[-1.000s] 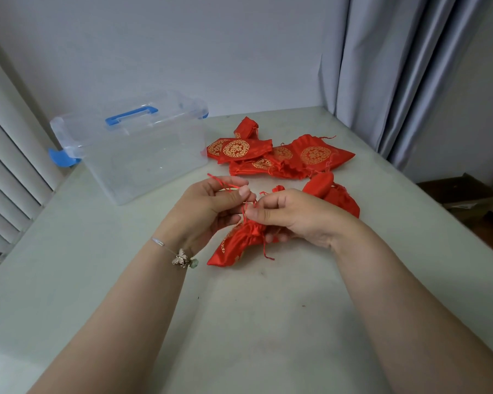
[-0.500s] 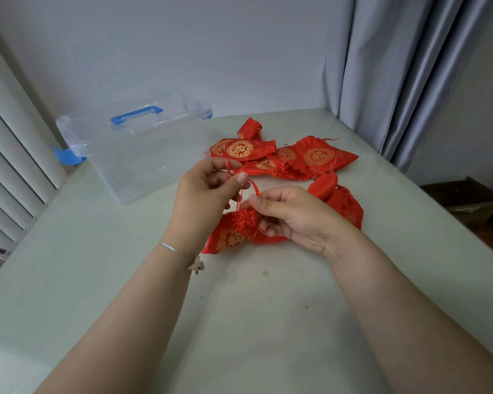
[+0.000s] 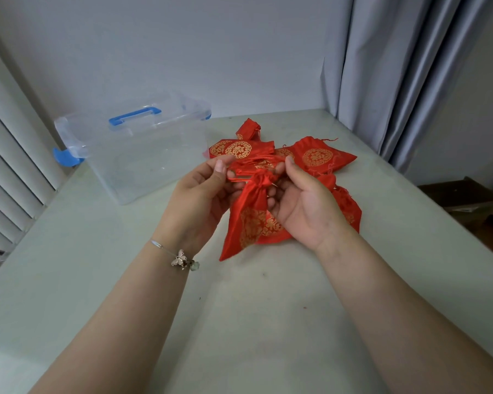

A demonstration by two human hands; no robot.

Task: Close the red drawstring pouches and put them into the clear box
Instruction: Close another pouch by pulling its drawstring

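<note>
A red drawstring pouch (image 3: 251,220) with gold print hangs between my hands above the table, its neck gathered tight. My left hand (image 3: 202,194) pinches the red cord at the left of the neck. My right hand (image 3: 302,203) holds the cord at the right, fingers curled beside the neck. Several more red pouches (image 3: 316,157) lie in a heap just behind my hands. The clear box (image 3: 143,163) with a blue handle stands at the back left, and I see nothing inside it.
The pale green table (image 3: 239,308) ends at a wall behind and a grey curtain (image 3: 396,75) at the right. White slats line the left side. A brown cardboard box (image 3: 461,194) sits on the floor to the right.
Both hands lifted the pouch off the table and turned it neck-up; its mouth is now drawn shut. My hands moved slightly apart along the cords.
</note>
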